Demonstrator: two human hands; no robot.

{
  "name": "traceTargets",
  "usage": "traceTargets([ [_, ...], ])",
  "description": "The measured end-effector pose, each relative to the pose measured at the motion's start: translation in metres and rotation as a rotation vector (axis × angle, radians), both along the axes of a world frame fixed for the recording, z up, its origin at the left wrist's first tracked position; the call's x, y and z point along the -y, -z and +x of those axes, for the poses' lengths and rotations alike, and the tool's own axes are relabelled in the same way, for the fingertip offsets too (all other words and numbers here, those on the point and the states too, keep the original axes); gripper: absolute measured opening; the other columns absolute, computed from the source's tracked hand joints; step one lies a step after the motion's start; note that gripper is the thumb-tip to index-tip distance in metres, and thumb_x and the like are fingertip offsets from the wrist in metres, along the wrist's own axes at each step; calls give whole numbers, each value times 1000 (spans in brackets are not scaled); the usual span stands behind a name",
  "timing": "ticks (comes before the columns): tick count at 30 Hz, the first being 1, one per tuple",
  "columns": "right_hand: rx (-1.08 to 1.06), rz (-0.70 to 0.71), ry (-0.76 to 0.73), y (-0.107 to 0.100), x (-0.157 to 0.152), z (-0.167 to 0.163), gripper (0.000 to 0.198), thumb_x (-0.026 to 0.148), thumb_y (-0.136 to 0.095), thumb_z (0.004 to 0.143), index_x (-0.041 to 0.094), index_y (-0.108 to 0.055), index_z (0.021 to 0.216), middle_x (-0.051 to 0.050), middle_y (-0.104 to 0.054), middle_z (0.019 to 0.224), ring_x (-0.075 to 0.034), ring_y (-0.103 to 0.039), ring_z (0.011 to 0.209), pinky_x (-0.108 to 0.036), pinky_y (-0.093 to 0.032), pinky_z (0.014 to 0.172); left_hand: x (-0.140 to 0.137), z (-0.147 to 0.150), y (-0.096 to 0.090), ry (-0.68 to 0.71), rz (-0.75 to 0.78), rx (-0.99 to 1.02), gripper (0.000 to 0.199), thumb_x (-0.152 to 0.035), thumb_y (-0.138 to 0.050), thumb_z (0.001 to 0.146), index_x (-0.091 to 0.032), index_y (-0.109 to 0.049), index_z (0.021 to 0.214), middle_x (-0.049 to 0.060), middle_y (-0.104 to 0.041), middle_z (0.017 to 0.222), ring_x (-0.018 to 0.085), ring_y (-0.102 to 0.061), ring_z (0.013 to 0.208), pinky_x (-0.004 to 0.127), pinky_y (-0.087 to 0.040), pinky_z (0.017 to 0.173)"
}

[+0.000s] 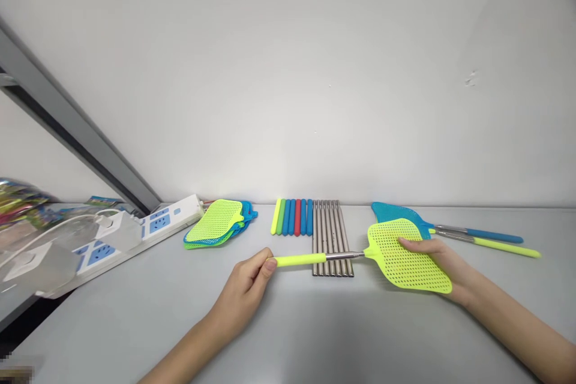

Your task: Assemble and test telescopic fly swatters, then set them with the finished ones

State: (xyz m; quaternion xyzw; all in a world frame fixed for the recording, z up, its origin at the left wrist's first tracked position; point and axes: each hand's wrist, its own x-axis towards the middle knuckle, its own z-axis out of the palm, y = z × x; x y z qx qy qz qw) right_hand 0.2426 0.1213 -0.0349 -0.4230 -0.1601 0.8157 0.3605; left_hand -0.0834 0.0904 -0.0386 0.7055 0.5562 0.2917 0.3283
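Note:
A yellow fly swatter (411,261) spans the space between my two hands, above the table. My left hand (252,279) is closed around the end of its yellow grip. At the other end, my right hand (436,261) holds the perforated head, thumb on top and the other fingers hidden beneath. A short metal shaft (344,256) joins grip and head. Behind the shaft lie several metal rods (330,222) side by side. Left of them is a row of coloured grips (291,217), yellow, green, blue and red.
A stack of yellow, green and blue swatter heads (216,222) lies to the left. Whole swatters with blue and yellow grips (499,244) rest at the right. A white power strip (175,219) with plugs runs along the left edge, near colourful packets (20,204). A wall stands behind.

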Motion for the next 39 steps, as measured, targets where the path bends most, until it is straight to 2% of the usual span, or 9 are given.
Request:
traceTargets([
  [4,21,13,6,-1,1,-2,20,16,-57,73,10,-61,91,-10,-69,85,-22,-64,76,-31,-50,68,-1,0,2,-9,-13,13,35,-43,-29,84,-20,-26,58,-6,-22,52,9,-23,48,22,-20,45],
  [10,59,38,-19,-10,3,-6,32,18,-56,73,8,-56,103,-13,-64,99,-24,-62,85,-34,-47,76,0,2,-1,-5,-36,-1,36,-45,-28,84,-20,-27,59,-6,-21,54,9,-22,49,22,-21,45],
  [14,89,68,-44,-12,5,-7,27,18,-56,74,10,-58,100,-12,-66,94,-23,-62,83,-34,-48,74,1,0,-6,105,-64,-89,35,-43,-28,85,-20,-27,59,-6,-23,54,10,-25,49,22,-23,46],
  [16,91,95,-69,-13,6,-8,24,17,-55,74,10,-59,97,-11,-67,90,-23,-62,82,-35,-48,74,2,-1,-8,166,-46,-170,34,-40,-29,86,-19,-29,59,-5,-29,55,10,-30,51,22,-26,49],
  [21,152,159,-147,-14,8,-9,21,18,-59,72,12,-61,92,-10,-67,84,-22,-63,76,-34,-48,71,7,1,-6,323,66,-387,30,-37,-31,86,-19,-37,63,-3,-43,61,13,-41,64,24,-31,59],
  [24,163,188,-205,-14,9,-9,19,19,-60,72,12,-61,89,-9,-67,81,-21,-63,74,-34,-48,71,12,7,-3,365,128,-482,30,-36,-29,87,-19,-38,65,-2,-45,61,14,-42,63,26,-31,59],
  [28,182,242,-293,-14,10,-8,25,19,-61,71,11,-60,94,-11,-66,88,-22,-62,79,-35,-47,74,18,14,-2,432,190,-578,28,-37,-31,87,-19,-40,68,0,-49,62,14,-41,59,27,-31,59],
  [34,194,265,-314,-9,9,-6,29,24,-63,69,12,-59,95,-12,-64,92,-23,-61,81,-37,-46,75,23,17,-2,417,227,-597,27,-33,-30,88,-19,-40,67,0,-49,61,14,-42,58,27,-30,57],
  [39,206,270,-319,-14,10,-9,23,23,-62,70,12,-61,91,-10,-65,86,-21,-62,79,-34,-46,73,24,17,-2,408,241,-610,28,-33,-30,87,-19,-41,67,0,-50,61,15,-43,59,27,-29,56],
])
